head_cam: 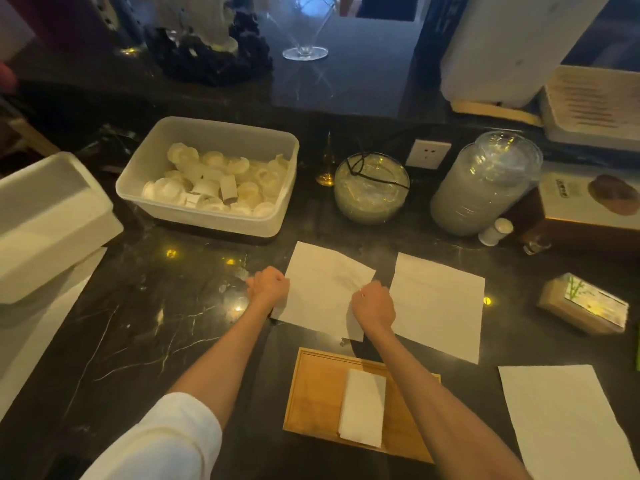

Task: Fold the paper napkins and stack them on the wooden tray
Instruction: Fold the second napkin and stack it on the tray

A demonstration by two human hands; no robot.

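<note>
Here: left hand point(268, 285), right hand point(374, 304) fisted, pinching thin white napkin point(322, 289) edges on marble counter point(138, 323).

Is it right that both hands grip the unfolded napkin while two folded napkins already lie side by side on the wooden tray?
Not quite: the head view shows one folded napkin on the wooden tray. Both the left hand and right hand do grip the unfolded napkin.

Matt white paper napkins point(325, 289) lie on glossy veined black stone counter point(156, 323); smooth wooden tray point(315, 393).
</note>
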